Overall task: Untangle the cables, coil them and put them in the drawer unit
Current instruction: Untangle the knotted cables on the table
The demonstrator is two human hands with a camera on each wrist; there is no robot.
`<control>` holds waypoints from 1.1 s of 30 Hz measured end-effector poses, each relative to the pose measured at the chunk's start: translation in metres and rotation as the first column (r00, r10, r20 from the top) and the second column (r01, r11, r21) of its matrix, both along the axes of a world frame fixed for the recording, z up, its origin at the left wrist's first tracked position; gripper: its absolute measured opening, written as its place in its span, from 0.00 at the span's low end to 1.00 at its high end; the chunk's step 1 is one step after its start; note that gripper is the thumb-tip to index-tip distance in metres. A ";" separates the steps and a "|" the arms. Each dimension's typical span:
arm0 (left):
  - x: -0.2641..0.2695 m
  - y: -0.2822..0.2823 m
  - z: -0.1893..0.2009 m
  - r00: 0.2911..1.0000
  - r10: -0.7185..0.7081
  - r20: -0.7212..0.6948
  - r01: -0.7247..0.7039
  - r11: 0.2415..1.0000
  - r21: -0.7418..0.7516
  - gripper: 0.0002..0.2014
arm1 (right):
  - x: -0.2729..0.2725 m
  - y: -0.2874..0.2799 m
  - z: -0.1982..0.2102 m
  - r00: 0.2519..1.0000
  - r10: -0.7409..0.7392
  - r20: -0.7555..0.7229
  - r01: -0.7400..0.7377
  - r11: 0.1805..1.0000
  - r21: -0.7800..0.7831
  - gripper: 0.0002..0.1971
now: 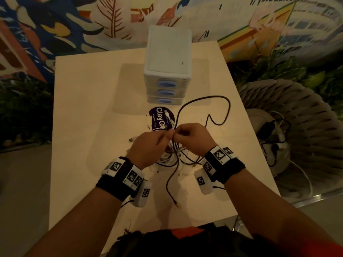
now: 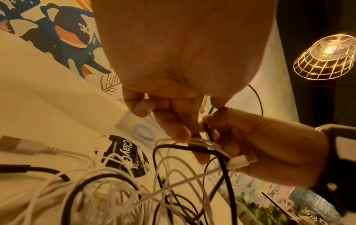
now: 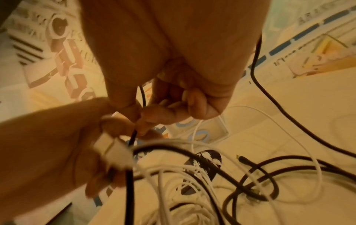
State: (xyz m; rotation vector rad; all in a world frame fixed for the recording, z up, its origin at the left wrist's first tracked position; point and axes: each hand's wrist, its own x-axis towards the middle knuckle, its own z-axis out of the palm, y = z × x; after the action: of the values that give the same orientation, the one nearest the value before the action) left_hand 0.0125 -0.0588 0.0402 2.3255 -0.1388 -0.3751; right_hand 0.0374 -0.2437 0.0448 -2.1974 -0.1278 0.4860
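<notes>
Both hands, left hand [image 1: 148,145] and right hand [image 1: 193,138], pinch tangled cables [image 1: 176,156] mid-table [image 1: 83,108], near the drawer unit [image 1: 168,71].

Drawer unit [image 1: 168,71] at the table's [image 1: 78,101] far edge, round sticker [image 1: 161,118] just before it, cable tangle [image 1: 174,156] mid-table nearer the front edge, left hand [image 1: 148,145] and right hand [image 1: 193,138] meeting over it, one cable loop [image 1: 220,106] toward the right edge.
</notes>
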 end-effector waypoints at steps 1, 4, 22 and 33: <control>-0.001 0.001 -0.002 1.000 -0.021 -0.014 0.022 1.000 0.017 0.23 | 0.002 -0.001 0.002 0.999 -0.035 -0.010 0.035 0.997 0.068 0.09; -0.006 0.004 -0.012 0.992 -0.124 0.003 0.123 0.990 0.075 0.27 | 0.010 -0.007 0.010 0.980 -0.182 -0.076 0.197 0.932 0.304 0.09; -0.014 0.009 -0.033 0.993 -0.105 0.058 0.090 0.971 0.223 0.10 | 0.007 -0.021 0.012 0.993 -0.112 0.025 0.102 0.965 0.243 0.03; -0.014 0.010 -0.043 0.999 -0.031 0.025 0.027 0.985 0.170 0.13 | 0.014 -0.038 0.019 0.926 -0.374 0.041 0.319 0.838 0.442 0.04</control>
State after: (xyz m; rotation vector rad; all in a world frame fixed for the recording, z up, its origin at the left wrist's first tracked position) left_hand -0.0020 -0.0489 -0.0025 2.5002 -0.1594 -0.3831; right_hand 0.0514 -0.2813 0.0641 -1.7587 0.0932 0.0954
